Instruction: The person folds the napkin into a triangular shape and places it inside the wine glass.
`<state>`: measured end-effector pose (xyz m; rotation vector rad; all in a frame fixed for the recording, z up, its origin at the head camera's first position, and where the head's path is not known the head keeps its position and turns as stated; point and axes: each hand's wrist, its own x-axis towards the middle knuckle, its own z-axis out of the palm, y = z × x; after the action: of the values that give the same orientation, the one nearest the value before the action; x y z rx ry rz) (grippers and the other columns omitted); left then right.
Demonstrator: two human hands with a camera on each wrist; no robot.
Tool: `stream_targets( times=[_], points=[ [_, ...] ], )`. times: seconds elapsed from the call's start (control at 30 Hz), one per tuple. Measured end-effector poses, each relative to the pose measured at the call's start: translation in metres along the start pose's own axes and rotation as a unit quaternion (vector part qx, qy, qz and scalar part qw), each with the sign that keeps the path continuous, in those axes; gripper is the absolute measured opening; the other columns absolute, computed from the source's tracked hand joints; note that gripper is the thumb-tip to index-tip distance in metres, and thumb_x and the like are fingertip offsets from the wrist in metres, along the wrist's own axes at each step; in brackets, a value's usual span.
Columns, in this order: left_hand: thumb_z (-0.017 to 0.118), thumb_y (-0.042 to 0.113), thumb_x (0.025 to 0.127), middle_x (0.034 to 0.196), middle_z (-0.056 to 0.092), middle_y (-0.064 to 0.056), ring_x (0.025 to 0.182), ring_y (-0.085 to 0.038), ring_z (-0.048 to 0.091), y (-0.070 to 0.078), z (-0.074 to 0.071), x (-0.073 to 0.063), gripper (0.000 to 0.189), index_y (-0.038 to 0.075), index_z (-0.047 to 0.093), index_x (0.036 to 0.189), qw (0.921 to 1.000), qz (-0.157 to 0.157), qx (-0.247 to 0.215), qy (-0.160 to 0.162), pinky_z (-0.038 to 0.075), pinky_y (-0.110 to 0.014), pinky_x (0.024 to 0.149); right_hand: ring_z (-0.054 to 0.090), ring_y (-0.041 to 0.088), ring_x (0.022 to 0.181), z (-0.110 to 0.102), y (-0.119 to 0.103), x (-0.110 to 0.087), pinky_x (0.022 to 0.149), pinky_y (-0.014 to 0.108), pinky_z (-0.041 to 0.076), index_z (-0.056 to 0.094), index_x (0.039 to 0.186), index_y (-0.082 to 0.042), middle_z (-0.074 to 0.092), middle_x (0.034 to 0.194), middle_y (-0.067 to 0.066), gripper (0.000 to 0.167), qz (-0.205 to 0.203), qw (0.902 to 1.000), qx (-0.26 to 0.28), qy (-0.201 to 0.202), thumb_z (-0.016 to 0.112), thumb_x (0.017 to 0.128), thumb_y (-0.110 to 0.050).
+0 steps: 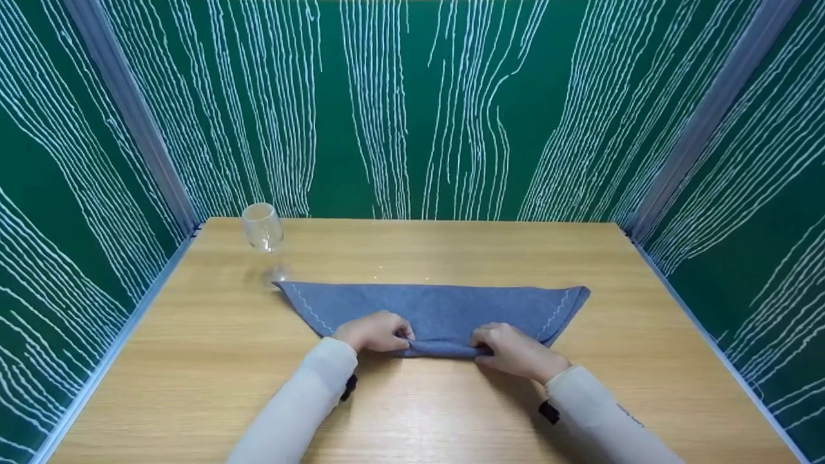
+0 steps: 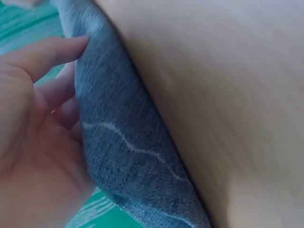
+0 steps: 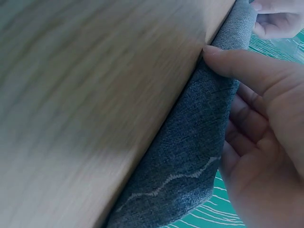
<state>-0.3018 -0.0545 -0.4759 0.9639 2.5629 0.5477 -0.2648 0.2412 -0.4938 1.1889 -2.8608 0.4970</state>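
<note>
A clear, stemmed drinking glass [image 1: 263,228] stands upright near the far left corner of the pale wooden table [image 1: 445,419]; a wide, folded, blue-grey fabric cloth [image 1: 451,312] lies mid-table, its rolled near edge pinched by left hand [image 1: 377,331] and right hand [image 1: 517,351], the rest spreading beyond them.

A cloth [image 1: 445,312] lies across the middle of the desk [image 1: 412,412], its longest side toward the far edge. At its near side are the left hand [image 1: 376,331] and, to the right, the right hand [image 1: 515,352], a stretch of cloth between them. A glass [image 1: 263,229] stands toward the desk's far left corner, just beside the cloth's far left tip. Walls [image 1: 412,109] rise behind the far edge and along the left and right edges.
</note>
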Motion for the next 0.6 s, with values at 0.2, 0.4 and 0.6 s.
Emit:
stream_targets(
  times=[0.2, 0.4, 0.6],
  points=[
    [0.068, 0.017, 0.096, 0.107, 0.071, -0.002, 0.108, -0.021, 0.063, 0.002, -0.009, 0.005, 0.013, 0.011, 0.075, 0.104, 0.9969, -0.054, -0.051, -0.027, 0.049, -0.039, 0.096, 0.058, 0.011, 0.083, 0.0, 0.002, -0.001, 0.071, 0.031, 0.054, 0.068, 0.094, -0.009, 0.065, 0.091, -0.002, 0.013, -0.015, 0.9998, 0.007, 0.014, 0.077, 0.086, -0.005],
    [0.067, 0.019, 0.097, 0.112, 0.071, -0.001, 0.105, -0.017, 0.062, 0.004, -0.008, 0.004, 0.016, 0.011, 0.075, 0.108, 0.9954, -0.076, -0.05, -0.03, 0.049, -0.038, 0.095, 0.057, 0.009, 0.081, -0.004, 0.005, 0.002, 0.067, 0.03, 0.052, 0.068, 0.095, -0.01, 0.063, 0.09, -0.003, 0.008, -0.02, 0.9995, 0.022, -0.011, 0.074, 0.091, -0.009],
    [0.062, 0.019, 0.1, 0.122, 0.068, -0.004, 0.105, -0.016, 0.06, 0.004, -0.005, 0.003, 0.021, 0.009, 0.074, 0.115, 0.9953, -0.077, -0.05, -0.032, 0.049, -0.037, 0.092, 0.064, 0.018, 0.09, -0.013, 0.013, 0.008, 0.078, 0.038, 0.055, 0.068, 0.104, -0.007, 0.067, 0.097, 0.002, 0.012, -0.003, 0.9972, 0.063, -0.04, 0.069, 0.096, -0.015]
  ],
)
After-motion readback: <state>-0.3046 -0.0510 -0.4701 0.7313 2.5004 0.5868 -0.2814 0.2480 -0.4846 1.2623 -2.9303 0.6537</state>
